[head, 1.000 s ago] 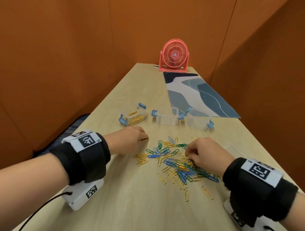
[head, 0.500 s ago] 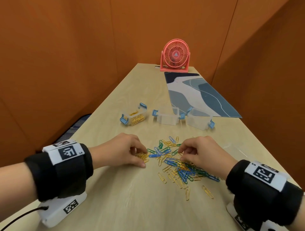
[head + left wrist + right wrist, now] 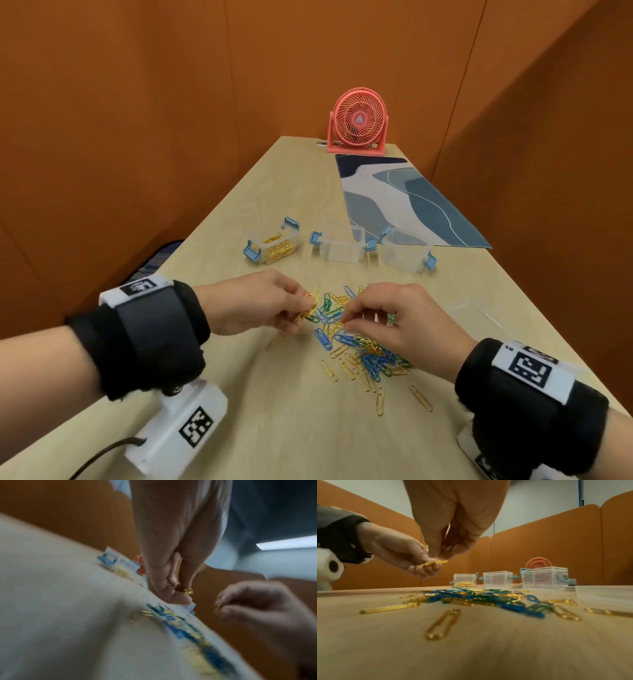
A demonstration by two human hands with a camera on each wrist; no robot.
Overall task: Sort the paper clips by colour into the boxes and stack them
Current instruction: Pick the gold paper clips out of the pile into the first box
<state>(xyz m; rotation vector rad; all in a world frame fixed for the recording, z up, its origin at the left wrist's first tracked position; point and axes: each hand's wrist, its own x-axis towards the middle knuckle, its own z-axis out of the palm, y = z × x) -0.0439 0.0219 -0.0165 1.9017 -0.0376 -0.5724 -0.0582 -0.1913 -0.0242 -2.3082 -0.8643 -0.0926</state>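
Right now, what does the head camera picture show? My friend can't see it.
A person's left hand holds a bunch of gold paper clips above a wooden table, while the right hand picks at a pile of gold, blue and green clips. Behind stand three small clear boxes; the left box already holds gold clips.

Your left wrist view is smeared: the clips are only blue and yellow streaks, the boxes a blur. Whatever your right hand pinches is hidden by its fingertips. Your forearms run off the head view's bottom edge.
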